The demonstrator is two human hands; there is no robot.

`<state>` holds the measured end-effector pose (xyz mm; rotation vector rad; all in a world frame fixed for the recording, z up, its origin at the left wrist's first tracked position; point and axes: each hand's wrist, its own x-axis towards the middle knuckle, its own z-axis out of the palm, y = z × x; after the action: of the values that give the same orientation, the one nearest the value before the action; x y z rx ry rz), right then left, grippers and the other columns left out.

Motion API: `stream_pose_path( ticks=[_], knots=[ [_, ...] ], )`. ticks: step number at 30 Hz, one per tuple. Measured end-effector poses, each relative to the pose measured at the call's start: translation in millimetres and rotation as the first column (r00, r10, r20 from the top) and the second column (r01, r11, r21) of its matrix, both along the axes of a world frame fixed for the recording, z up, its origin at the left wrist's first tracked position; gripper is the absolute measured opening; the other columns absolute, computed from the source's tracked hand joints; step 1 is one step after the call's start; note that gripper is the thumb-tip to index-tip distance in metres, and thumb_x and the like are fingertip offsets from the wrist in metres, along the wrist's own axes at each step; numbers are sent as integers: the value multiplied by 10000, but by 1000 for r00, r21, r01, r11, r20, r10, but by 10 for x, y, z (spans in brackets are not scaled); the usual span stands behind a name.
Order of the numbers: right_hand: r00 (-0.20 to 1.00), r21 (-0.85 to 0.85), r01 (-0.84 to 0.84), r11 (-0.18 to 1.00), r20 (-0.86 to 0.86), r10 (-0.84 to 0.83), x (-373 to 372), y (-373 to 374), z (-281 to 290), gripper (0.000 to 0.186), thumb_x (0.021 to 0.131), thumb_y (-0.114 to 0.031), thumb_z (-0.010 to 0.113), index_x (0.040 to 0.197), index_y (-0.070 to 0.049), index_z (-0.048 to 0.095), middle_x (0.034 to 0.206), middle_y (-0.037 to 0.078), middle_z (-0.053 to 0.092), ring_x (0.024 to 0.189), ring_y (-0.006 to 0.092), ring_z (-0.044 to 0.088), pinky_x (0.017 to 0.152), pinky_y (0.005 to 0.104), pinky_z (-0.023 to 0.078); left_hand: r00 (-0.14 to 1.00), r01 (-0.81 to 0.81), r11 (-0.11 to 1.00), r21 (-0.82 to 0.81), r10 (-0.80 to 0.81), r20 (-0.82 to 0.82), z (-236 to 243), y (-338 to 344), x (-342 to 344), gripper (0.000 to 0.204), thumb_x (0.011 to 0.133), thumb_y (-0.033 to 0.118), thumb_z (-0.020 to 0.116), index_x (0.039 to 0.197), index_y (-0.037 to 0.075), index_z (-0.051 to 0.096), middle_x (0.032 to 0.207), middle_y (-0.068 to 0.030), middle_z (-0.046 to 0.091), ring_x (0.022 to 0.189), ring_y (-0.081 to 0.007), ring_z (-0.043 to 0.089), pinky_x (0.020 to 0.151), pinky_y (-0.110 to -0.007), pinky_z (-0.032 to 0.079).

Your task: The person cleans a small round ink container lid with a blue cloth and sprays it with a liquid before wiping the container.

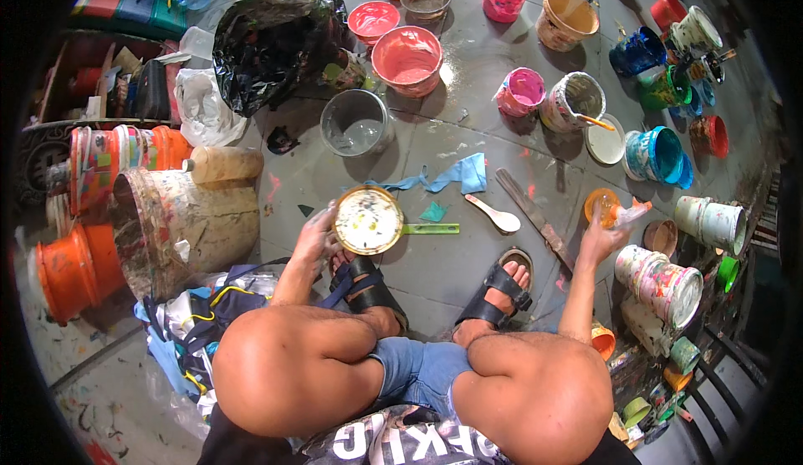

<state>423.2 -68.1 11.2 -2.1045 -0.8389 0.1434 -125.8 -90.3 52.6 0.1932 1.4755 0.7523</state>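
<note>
Near the middle, my left hand (pixel 316 243) grips the side of a round tub (pixel 369 218) with a speckled white top. A green-handled tool (pixel 435 229) lies just right of it, partly hidden underneath. My right hand (pixel 608 232) is closed on an orange plastic container (pixel 599 206) at the right, its exact shape partly covered by fingers. Between the hands lie a white spoon (pixel 493 212) and a long stained metal strip (pixel 539 224). Blue cloth scraps (pixel 464 172) and a grey cup (pixel 355 130) sit farther forward on the tiled floor. My sandalled feet rest between the hands.
Several paint pots (pixel 406 63) and buckets (pixel 657 155) spread across the front and right. A black plastic bag (pixel 268 47) lies front left. Stained buckets (pixel 180 222) and a cloth pile (pixel 188 339) are at my left. Black bars (pixel 728 356) stand at the lower right.
</note>
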Motion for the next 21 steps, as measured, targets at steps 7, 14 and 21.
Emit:
stream_pose_path(
  ticks=[7, 14, 21],
  knots=[
    [920, -50, -389, 920, 28, 391, -1372, -458, 86, 986, 879, -322, 815, 1523, 126, 218, 1355, 362, 504, 1210, 458, 564, 1047, 532, 465, 922, -373, 927, -41, 365, -130, 71, -206, -409, 497, 1043, 433, 612, 1414, 105, 568, 1349, -75, 624, 1216, -240, 616, 986, -455, 545],
    [453, -555, -738, 385, 17, 891, -2465, 256, 241, 705, 942, -491, 658, 1512, -130, 455, 1449, 345, 402, 1317, 515, 427, 1066, 600, 396, 820, -537, 838, 93, 545, -176, 87, -176, -490, 482, 1053, 429, 594, 1402, 98, 567, 1356, -92, 620, 1199, -263, 633, 996, -467, 548],
    [257, -447, -864, 231, 1, 966, -2849, 568, -416, 243, 876, -221, 753, 999, -25, 677, 1138, 198, 587, 1056, 403, 614, 844, 536, 547, 814, -527, 830, 180, 554, -172, 201, -214, -376, 476, 1053, 391, 606, 1425, 100, 541, 1359, -98, 632, 1205, -282, 648, 978, -495, 563]
  ],
)
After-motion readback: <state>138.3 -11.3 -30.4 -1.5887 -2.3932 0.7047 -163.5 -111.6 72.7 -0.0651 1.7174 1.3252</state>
